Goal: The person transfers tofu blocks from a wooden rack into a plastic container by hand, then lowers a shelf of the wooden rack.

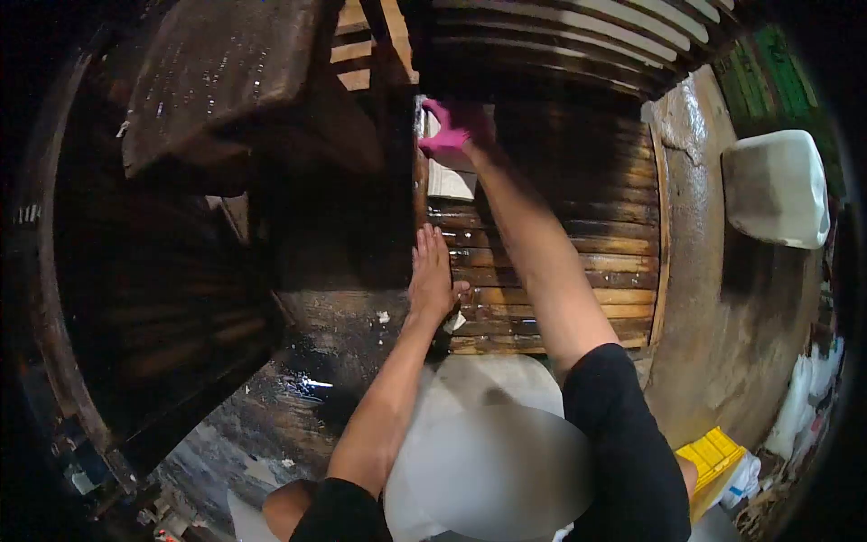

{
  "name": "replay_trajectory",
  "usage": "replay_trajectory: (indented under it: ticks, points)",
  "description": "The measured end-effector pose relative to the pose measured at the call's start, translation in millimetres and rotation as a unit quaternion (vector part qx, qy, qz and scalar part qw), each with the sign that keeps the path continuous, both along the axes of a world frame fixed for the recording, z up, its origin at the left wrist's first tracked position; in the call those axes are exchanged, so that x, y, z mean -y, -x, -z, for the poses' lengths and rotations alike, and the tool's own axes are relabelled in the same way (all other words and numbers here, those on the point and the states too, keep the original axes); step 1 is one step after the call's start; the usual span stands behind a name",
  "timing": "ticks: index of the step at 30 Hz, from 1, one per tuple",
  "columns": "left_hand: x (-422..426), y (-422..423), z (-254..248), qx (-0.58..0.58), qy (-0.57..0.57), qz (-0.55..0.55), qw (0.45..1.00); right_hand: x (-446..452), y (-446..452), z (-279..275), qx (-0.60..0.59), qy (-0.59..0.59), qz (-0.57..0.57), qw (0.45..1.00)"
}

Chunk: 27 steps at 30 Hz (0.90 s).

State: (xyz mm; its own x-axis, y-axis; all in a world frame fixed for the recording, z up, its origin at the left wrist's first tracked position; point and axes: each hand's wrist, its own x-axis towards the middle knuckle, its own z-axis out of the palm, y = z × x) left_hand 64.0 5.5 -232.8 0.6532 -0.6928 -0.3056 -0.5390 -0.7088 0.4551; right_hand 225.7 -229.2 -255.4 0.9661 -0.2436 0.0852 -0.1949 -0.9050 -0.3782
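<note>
My right hand [449, 134], in a pink glove, reaches to the far left part of a wet slatted wooden bench [578, 244]. Its thumb and fingers are spread apart over a white flat piece [452, 183], which lies on the slats and is partly hidden by the hand. What the white piece is, I cannot make out. My left hand [433, 278], bare, lies open with its fingers straight along the left edge of the slats. A small white scrap [457, 322] sits just below it.
A dark wooden structure [226, 72] stands to the left. A slatted wooden rack [560, 36] borders the far side. At the right are a white plastic container [775, 190] and a yellow crate [709, 459]. The floor [316, 334] looks wet.
</note>
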Motion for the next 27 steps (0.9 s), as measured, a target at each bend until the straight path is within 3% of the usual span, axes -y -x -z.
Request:
replay_trajectory:
  ticks: [2, 3, 5, 6, 8, 9, 10, 13, 14, 17, 21, 24, 27]
  points:
    - [5.2, -0.5, -5.6, 0.003, 0.022, -0.022, 1.000, -10.1, 10.3, -9.5, 0.033, 0.018, -0.015, 0.999]
    - [4.2, 3.2, -8.5, -0.014, 0.057, -0.040, 0.997, -24.7, 20.9, 22.6, 0.196, 0.071, 0.041, 0.977]
    - [0.5, 3.9, -16.6, -0.035, 0.131, -0.061, 0.989, -21.4, 36.4, 12.6, 0.218, 0.021, -0.002, 0.976]
    - [-0.1, 5.6, -18.8, -0.041, 0.146, -0.091, 0.984, -24.0, 43.9, 8.0, 0.185, 0.025, 0.001, 0.982]
    - [14.2, 11.3, -46.1, 0.013, 0.053, -0.151, 0.987, -34.0, 56.8, 8.8, 0.165, 0.018, -0.007, 0.986]
    - [19.4, 15.4, -56.0, 0.039, 0.002, -0.183, 0.982, -40.9, 72.4, -10.3, 0.133, 0.008, -0.005, 0.991]
    - [22.6, 20.2, -51.1, 0.091, 0.025, -0.198, 0.976, -48.3, 88.7, -32.2, 0.101, -0.001, -0.003, 0.995]
    - [28.7, 20.7, -50.6, -0.144, 0.022, -0.250, 0.957, -65.3, 128.8, -33.7, 0.034, -0.034, 0.041, 0.998]
    - [27.5, 23.1, -37.7, -0.074, 0.047, -0.207, 0.974, -69.6, 146.6, -34.5, 0.053, -0.041, 0.054, 0.996]
    - [20.0, 32.0, -28.7, -0.117, -0.018, -0.198, 0.973, -85.9, 194.7, -25.8, 0.037, -0.137, 0.125, 0.982]
    - [7.3, 36.3, -30.5, -0.119, -0.081, -0.154, 0.978, -60.3, 223.7, -70.0, -0.233, -0.179, 0.167, 0.941]
    - [6.3, 37.5, -31.3, -0.092, -0.069, -0.125, 0.985, -55.4, 240.1, -17.1, 0.030, 0.009, 0.181, 0.983]
    - [16.0, 39.7, -31.6, -0.075, -0.048, -0.136, 0.987, -84.2, 246.4, 16.9, 0.073, -0.135, 0.199, 0.968]
